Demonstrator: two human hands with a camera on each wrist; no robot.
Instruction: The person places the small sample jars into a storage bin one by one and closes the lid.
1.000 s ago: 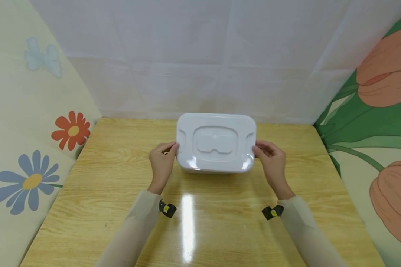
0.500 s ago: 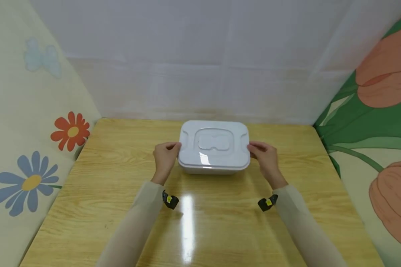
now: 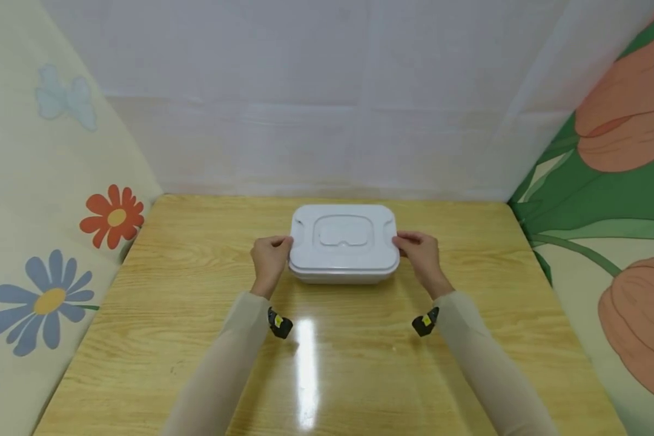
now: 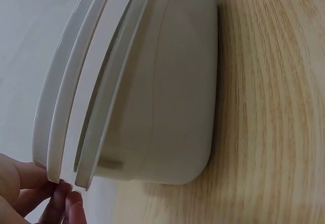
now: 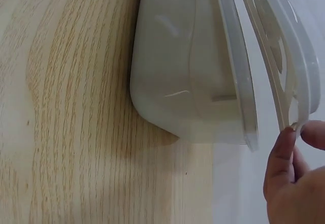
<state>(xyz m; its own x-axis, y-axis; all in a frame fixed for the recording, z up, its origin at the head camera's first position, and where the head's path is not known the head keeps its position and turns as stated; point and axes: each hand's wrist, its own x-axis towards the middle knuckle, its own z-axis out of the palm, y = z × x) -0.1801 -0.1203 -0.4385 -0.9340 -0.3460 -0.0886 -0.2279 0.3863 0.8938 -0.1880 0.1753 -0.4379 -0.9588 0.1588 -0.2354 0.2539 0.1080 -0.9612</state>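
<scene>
A white plastic lid with a raised centre panel hangs just above a white box on the wooden table. Both wrist views show a narrow gap between the lid and the rim of the box. My left hand pinches the lid's left edge between thumb and fingers. At the opposite end my right hand pinches the right edge; in the right wrist view its thumb is above the lid and fingers below. The lid hides the inside of the box in the head view.
The wooden table reaches back to a pale cloth wall. Flower-printed panels, one on the left and one on the right, flank it. Small black wrist cameras sit on both sleeves.
Both hands have lowered the lid toward the box, and it has levelled out. The lid has also moved slightly left, with the right hand coming inward.
</scene>
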